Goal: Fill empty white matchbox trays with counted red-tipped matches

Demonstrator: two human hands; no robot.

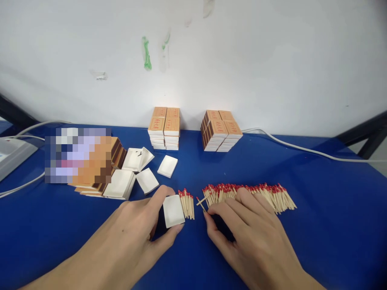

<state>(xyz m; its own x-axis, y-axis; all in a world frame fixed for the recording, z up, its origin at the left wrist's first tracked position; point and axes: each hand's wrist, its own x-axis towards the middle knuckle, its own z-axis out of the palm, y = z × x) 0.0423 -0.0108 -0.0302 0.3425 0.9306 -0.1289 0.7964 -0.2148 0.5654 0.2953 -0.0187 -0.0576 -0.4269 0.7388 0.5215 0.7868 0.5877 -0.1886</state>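
Nearest, the left hand grips a small white cardboard matchbox tray between thumb and fingers, a short bundle of red-tipped matches at its right end. The right hand, fingers loosely spread and holding nothing, presses on the long row of red-tipped wooden matches mid-surface; heads are best kept aligned while gathering. Farther off, on the blue cloth-covered surface, stand two stacks of orange matchboxes.

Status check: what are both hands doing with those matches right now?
Left hand grips white tray, small match bundle beside it. Right hand on match row. Nothing between.

Your single head view looks forward and down, close over the blue tabletop, facing the white wall.
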